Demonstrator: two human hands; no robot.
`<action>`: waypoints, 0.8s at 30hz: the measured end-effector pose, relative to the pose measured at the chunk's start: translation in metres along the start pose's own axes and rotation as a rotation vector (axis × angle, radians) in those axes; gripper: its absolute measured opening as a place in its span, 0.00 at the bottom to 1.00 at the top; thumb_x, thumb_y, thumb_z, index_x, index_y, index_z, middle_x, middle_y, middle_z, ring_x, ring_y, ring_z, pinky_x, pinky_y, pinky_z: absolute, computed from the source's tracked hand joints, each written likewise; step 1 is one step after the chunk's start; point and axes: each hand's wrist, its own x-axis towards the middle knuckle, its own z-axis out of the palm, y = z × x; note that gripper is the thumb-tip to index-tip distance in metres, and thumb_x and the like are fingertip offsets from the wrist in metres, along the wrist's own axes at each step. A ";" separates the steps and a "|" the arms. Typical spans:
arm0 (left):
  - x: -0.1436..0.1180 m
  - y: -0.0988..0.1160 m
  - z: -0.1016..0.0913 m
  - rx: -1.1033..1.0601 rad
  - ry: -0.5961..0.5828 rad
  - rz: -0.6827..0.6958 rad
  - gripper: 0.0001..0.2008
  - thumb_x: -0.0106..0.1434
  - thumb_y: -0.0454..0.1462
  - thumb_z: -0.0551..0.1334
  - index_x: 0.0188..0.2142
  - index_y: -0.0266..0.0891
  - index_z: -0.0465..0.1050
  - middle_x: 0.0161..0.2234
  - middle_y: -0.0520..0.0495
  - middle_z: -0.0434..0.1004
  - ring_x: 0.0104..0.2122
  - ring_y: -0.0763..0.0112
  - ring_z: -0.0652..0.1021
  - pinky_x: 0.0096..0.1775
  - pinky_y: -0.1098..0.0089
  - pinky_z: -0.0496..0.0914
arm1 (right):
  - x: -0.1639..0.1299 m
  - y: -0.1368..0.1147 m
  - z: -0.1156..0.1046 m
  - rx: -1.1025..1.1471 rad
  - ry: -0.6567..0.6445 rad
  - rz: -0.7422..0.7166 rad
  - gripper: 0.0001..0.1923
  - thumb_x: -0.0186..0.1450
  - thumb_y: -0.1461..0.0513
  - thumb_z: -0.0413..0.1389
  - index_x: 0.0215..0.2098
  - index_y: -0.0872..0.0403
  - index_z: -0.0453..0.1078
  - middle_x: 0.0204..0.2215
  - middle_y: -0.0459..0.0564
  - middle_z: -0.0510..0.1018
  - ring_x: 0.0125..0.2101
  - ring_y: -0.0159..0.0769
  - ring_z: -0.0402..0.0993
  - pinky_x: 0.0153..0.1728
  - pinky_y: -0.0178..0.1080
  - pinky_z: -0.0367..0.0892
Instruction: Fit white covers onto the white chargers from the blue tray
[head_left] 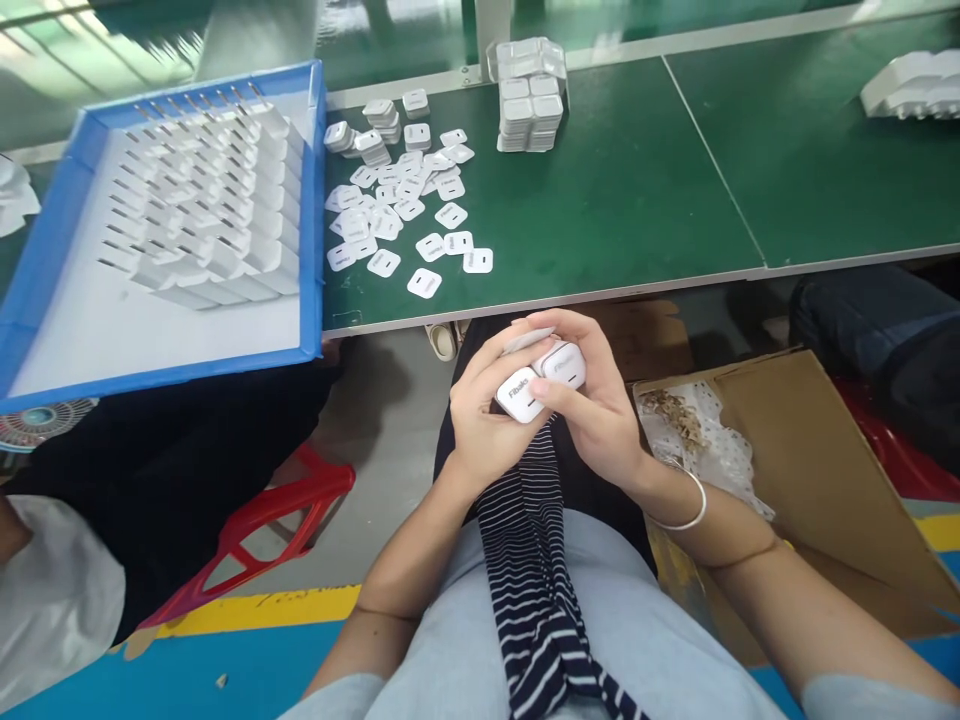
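Above my lap, my left hand point(486, 405) is closed around a white charger block point(517, 396), whose printed, slotted face points up at me. My right hand point(600, 410) grips a second white charger block point(564, 366) right beside it, and its thumb presses on the face of the first. A thin white plate point(528, 340) sticks up between the fingers behind the blocks. The undersides of both blocks are hidden by my hands. On the green table point(600, 220) ahead lie many loose white slotted plates point(424, 283), some in small stacks point(381, 115).
At left, a blue-edged tray point(313, 220) holds rows of white chargers point(217, 200) with prongs up. Clear plastic trays with stacked plates point(529, 110) stand at the back. A cardboard box point(817, 450) is at my right; a person on a red stool point(300, 510) sits at left.
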 end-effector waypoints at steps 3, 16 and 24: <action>0.000 0.000 0.000 -0.023 0.004 -0.022 0.19 0.59 0.32 0.71 0.50 0.44 0.79 0.53 0.46 0.80 0.52 0.62 0.81 0.54 0.60 0.78 | -0.001 -0.002 -0.001 -0.060 0.014 -0.017 0.21 0.66 0.65 0.60 0.56 0.44 0.69 0.54 0.44 0.73 0.54 0.35 0.71 0.55 0.38 0.70; -0.002 0.000 0.003 -0.069 -0.006 -0.126 0.20 0.57 0.36 0.74 0.49 0.48 0.80 0.52 0.46 0.80 0.52 0.59 0.81 0.52 0.58 0.79 | -0.004 0.003 0.001 -0.282 0.056 -0.015 0.31 0.58 0.61 0.67 0.56 0.46 0.63 0.56 0.50 0.70 0.57 0.43 0.69 0.60 0.48 0.67; 0.006 0.001 -0.007 -0.210 -0.040 -0.144 0.24 0.51 0.33 0.77 0.48 0.47 0.81 0.51 0.45 0.81 0.51 0.62 0.81 0.55 0.60 0.76 | 0.003 0.006 -0.013 0.281 0.040 0.250 0.29 0.65 0.50 0.60 0.60 0.44 0.58 0.54 0.49 0.75 0.56 0.41 0.72 0.59 0.47 0.67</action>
